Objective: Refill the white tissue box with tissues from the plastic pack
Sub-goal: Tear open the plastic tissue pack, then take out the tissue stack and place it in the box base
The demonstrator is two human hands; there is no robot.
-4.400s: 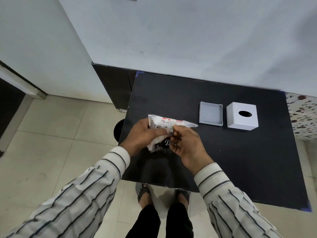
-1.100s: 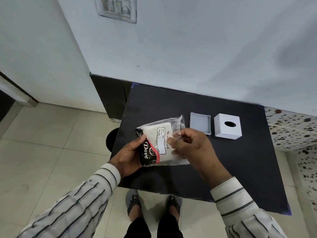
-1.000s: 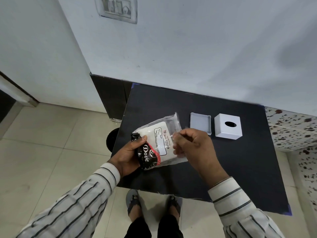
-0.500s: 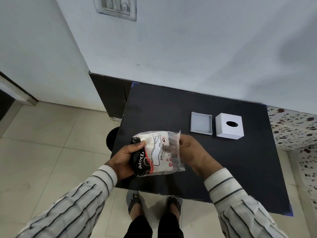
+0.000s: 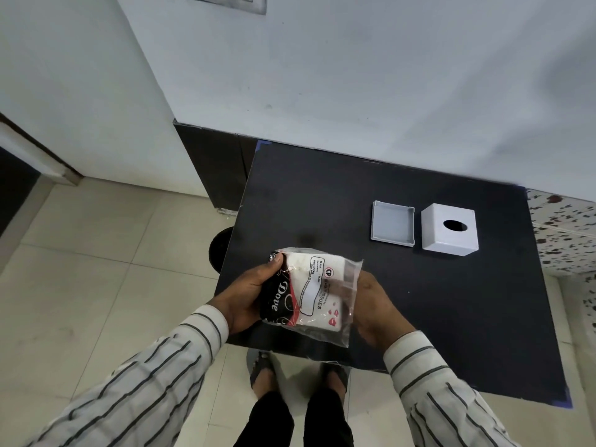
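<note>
Plastic pack [image 5: 314, 295] holds tissues; white tissue box [image 5: 449, 228] closed, apart.

Both hands, left [image 5: 250, 295] and right [image 5: 375, 306], grip the plastic pack [image 5: 311, 295] above the black surface [image 5: 451, 317]; the white tissue box [image 5: 449, 229] sits well apart.
</note>
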